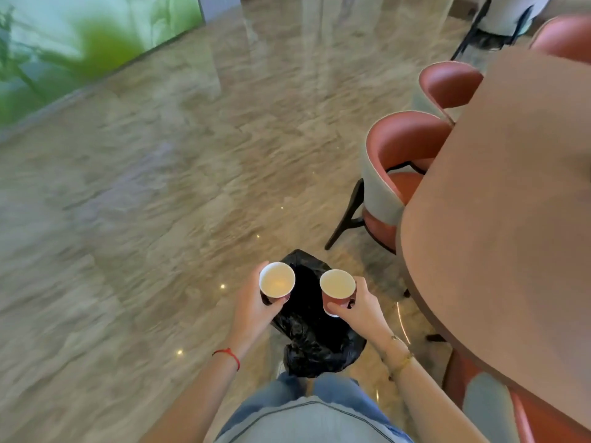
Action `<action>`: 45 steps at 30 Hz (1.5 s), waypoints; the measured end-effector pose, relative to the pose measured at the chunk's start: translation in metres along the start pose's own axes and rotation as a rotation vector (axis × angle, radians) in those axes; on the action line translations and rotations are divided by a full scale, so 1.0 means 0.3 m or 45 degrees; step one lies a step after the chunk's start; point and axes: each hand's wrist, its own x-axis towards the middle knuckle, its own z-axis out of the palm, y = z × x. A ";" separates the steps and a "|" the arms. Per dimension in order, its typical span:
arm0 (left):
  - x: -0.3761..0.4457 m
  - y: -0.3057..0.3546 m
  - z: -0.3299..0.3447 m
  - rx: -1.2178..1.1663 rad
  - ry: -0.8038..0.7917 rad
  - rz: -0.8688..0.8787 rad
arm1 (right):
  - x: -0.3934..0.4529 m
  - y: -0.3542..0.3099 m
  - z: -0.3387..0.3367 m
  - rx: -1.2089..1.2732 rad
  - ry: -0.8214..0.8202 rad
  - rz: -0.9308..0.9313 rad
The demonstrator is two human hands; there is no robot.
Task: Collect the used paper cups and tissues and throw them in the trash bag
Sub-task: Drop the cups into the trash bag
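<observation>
Left hand [256, 305] and right hand [359, 306] each wrapped around one upright paper cup [277, 280] [337, 284], directly above black trash bag [315, 343] on floor. Cups collected, not yet dropped; no tissues visible.

— Count of paper cups?
— Two: one paper cup [277, 280] at left, a second cup [337, 287] at right.
— Trash bags?
— One black trash bag [315, 334].
— Seating?
— Three red chairs show beside the one surface [511, 219]; nearest chair [395, 161].
</observation>
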 end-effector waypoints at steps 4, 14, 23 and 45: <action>0.136 -0.037 0.061 -0.019 -0.175 -0.056 | 0.103 0.007 0.043 -0.014 -0.024 0.136; 0.285 -0.098 0.155 0.118 -0.516 -0.129 | 0.210 0.085 0.024 -0.143 -0.132 0.298; 0.315 0.051 0.073 0.401 -0.518 0.113 | 0.162 0.049 -0.128 -0.406 0.036 0.031; 0.077 0.248 -0.053 0.567 -0.328 0.479 | -0.234 0.035 -0.275 -0.452 0.478 -0.056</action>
